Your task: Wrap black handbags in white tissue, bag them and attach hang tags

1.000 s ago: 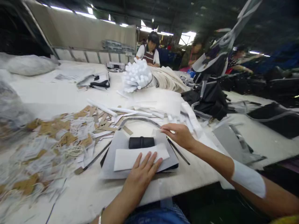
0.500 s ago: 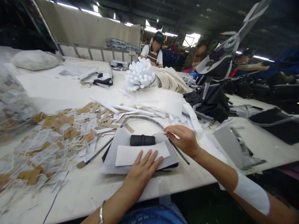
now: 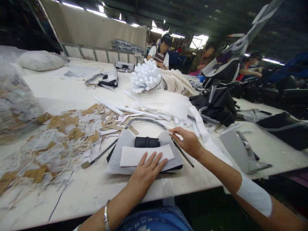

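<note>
A black bag [image 3: 178, 169] lies flat before me, mostly hidden under thin white tissue paper [image 3: 116, 165]. Its curved handle [image 3: 146, 120], wrapped in clear film, arches at the far side, and strap ends stick out left and right. On the paper rests a black closure piece [image 3: 146, 142] with a narrow band round it. My left hand [image 3: 145, 171] lies flat, fingers spread, on a white padding strip [image 3: 133, 157] just in front of that piece. Fingertips of my right hand [image 3: 187, 141] pinch the paper's upper right corner beside the handle.
Paper tags with strings [image 3: 69, 128] are heaped on the left. White tubes [image 3: 144, 75] stand bundled behind, with loose ones nearer. Black bags [image 3: 216, 106] and a grey-white bag piece [image 3: 234, 149] lie to the right. Several people [image 3: 160, 53] work at the back.
The view has shifted slightly. My left hand still presses the padding strip and my right hand stays pinched at the paper's corner. At the back right, a person's outstretched arm has drawn in.
</note>
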Demonstrator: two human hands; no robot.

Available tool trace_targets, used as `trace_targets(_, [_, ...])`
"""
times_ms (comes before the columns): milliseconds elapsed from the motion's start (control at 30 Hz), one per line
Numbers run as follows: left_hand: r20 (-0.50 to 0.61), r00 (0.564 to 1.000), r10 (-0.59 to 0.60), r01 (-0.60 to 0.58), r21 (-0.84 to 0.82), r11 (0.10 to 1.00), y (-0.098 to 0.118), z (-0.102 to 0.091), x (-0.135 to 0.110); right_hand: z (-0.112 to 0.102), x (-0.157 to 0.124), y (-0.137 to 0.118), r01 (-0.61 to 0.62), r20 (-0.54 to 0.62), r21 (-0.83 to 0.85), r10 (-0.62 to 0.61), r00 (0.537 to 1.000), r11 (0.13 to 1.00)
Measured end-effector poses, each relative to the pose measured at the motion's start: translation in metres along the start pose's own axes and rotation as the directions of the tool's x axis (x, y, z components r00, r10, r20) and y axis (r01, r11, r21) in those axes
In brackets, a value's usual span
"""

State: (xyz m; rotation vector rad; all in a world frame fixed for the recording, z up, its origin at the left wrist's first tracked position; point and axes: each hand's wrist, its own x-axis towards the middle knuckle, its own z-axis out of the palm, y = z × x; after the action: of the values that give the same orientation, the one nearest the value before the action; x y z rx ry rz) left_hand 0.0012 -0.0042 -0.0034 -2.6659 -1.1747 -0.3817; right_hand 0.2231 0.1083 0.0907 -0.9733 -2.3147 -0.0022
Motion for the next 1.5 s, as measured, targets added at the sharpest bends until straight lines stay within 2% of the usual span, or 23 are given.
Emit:
trace_targets(100, [-0.001, 1.000, -0.006, 0.006, -0.003, 1.000, 0.000, -0.001, 0.001, 0.002, -0.003, 0.003, 0.036, -0.026, -0.025, -0.037, 0.999, 0.999])
trace_targets(167, [-0.001, 1.000, 0.001, -0.001, -0.005, 1.000, 0.000, -0.001, 0.001, 0.001, -0.008, 0.001, 0.118, -0.019, -0.060, -0.119, 0.993, 0.991])
trace_targets(267, [-0.004, 1.000, 0.007, -0.007, -0.008, 1.000, 0.000, -0.001, 0.001, -0.003, -0.021, -0.010, 0.282, 0.053, -0.117, -0.278, 0.959, 0.952])
trace_targets(333, [-0.017, 1.000, 0.001, -0.001, -0.010, 1.000, 0.000, 0.000, 0.000, -0.004, -0.032, -0.020, 0.324, 0.089, -0.111, -0.316, 0.945, 0.939])
trace_targets(500, [-0.047, 0.999, -0.001, 0.001, -0.005, 1.000, 0.001, 0.005, 0.000, 0.000, -0.057, -0.034, 0.219, 0.078, -0.038, -0.216, 0.973, 0.975])
trace_targets(633, [-0.050, 0.999, -0.004, 0.004, -0.001, 1.000, 0.001, 0.004, 0.000, 0.007, -0.072, -0.040, 0.231, 0.092, -0.079, -0.223, 0.970, 0.970])
trace_targets(867, [-0.014, 1.000, -0.014, 0.013, -0.037, 0.999, 0.002, 0.000, 0.000, 0.017, -0.088, -0.055, 0.125, 0.002, -0.111, -0.126, 0.992, 0.986])
trace_targets(1100, [0.001, 1.000, -0.014, 0.014, -0.064, 0.998, 0.001, -0.001, -0.001, 0.019, -0.085, -0.057, 0.092, -0.067, -0.020, -0.093, 0.993, 0.996])
trace_targets(1300, [-0.001, 1.000, -0.013, 0.013, -0.054, 0.998, 0.002, -0.003, 0.000, 0.021, -0.080, -0.061, -0.026, -0.196, 0.022, 0.030, 0.980, 0.999])
trace_targets(1400, [0.001, 1.000, -0.023, 0.023, -0.057, 0.998, 0.002, -0.003, 0.000, 0.018, -0.078, -0.059, -0.009, -0.191, 0.013, 0.011, 0.981, 1.000])
trace_targets(1500, [-0.001, 1.000, -0.022, 0.022, -0.054, 0.998, 0.002, -0.002, -0.001, 0.012, -0.074, -0.052, 0.052, -0.151, -0.052, -0.060, 0.987, 0.997])
